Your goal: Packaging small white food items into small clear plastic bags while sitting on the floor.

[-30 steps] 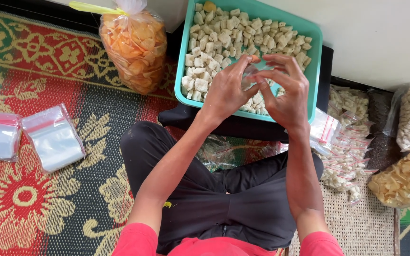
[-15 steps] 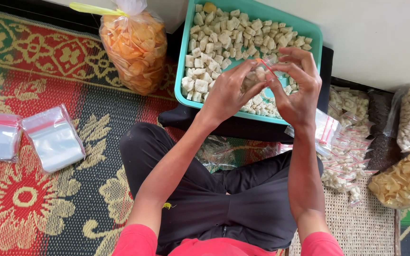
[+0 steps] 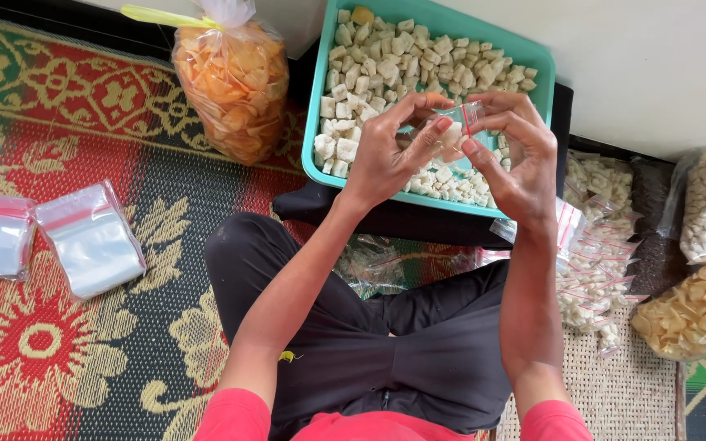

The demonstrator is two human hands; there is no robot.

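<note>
Hands rose slightly; left hand [image 3: 386,159], right hand [image 3: 516,159] pinch small bag [image 3: 458,129] (over tray [image 3: 320,167]).

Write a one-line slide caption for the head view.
Both hands, left hand and right hand, pinch a small clear zip bag above a teal tray of pale snack cubes.

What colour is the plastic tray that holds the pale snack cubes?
Teal green plastic tray, seen in the head view.

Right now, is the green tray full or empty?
Partly full: pale square snack pieces cover most of the green tray, but some bare green bottom shows near the hands.
</note>
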